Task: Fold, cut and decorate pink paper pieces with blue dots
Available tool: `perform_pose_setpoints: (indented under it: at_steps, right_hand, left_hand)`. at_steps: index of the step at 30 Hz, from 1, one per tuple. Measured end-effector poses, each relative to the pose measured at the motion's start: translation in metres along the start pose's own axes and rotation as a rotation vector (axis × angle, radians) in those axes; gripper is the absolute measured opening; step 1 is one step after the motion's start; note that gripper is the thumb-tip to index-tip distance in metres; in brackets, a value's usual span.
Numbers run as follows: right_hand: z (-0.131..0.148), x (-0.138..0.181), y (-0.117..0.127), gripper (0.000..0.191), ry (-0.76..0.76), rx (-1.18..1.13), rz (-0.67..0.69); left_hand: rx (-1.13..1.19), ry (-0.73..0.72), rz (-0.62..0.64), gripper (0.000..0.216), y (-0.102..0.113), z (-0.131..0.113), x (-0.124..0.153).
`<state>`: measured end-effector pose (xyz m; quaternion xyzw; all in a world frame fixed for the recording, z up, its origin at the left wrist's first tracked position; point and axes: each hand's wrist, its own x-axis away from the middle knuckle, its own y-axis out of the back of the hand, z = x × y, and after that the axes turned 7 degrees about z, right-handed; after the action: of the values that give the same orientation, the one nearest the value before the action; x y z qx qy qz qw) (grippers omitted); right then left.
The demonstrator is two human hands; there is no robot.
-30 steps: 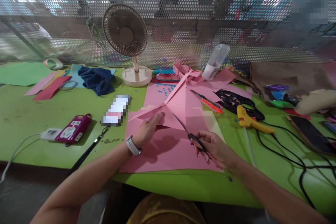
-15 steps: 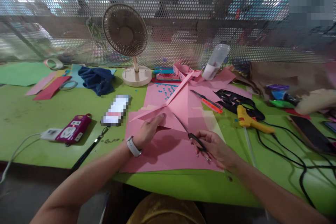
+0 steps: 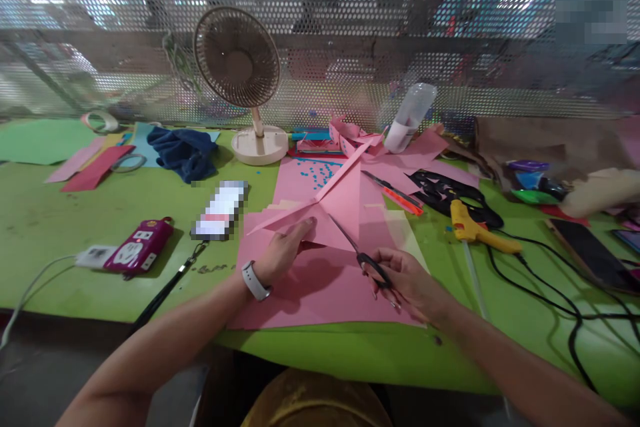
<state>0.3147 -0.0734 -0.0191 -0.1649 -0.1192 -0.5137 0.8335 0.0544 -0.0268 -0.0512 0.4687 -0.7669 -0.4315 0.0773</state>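
My left hand (image 3: 285, 252), with a white watch on the wrist, pinches the near edge of a folded pink paper sheet (image 3: 343, 197). My right hand (image 3: 403, 277) is closed round the black handles of a pair of scissors (image 3: 373, 265). The scissors' blades point away from me and to the left, lying at the cut in the pink sheet. A narrow folded strip of that sheet stands up toward the back. Beneath both hands lie more pink sheets (image 3: 310, 303), flat on the green table (image 3: 200, 300).
A fan (image 3: 237, 60) stands at the back. To the right are a cutter knife (image 3: 400, 199), a yellow glue gun (image 3: 483, 230) with black cable and a dark phone (image 3: 590, 250). Leftward lie a lit phone (image 3: 220, 210), a purple power bank (image 3: 143, 247) and a blue cloth (image 3: 184, 152).
Almost nothing differs. Both hands, the scissors and the pink sheet hold nearly the same places, and the view has shifted very slightly.
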Motion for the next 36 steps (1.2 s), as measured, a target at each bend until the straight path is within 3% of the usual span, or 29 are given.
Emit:
perform_pose_setpoints:
  at_steps: [9, 14, 18, 29, 36]
  right_hand:
    - [-0.001, 0.0, -0.002, 0.047, 0.012, 0.013, -0.001]
    - [-0.001, 0.0, -0.003, 0.048, 0.014, -0.001, -0.01]
    - [-0.001, 0.0, -0.003, 0.047, 0.043, 0.0, 0.001]
    - [-0.004, 0.0, -0.001, 0.044, 0.06, 0.023, 0.017]
    - [-0.001, -0.002, -0.002, 0.046, 0.082, 0.023, 0.0]
  left_hand:
    - [0.012, 0.15, 0.089, 0.043, 0.001, -0.014, -0.001]
    - [-0.018, 0.091, 0.045, 0.045, -0.002, -0.007, 0.0]
    - [-0.063, 0.073, 0.088, 0.051, -0.003, -0.004, 0.004]
    - [0.089, 0.232, 0.106, 0.045, 0.0, -0.018, 0.0]
    - [0.132, 0.2, 0.109, 0.046, 0.001, -0.02, 0.0]
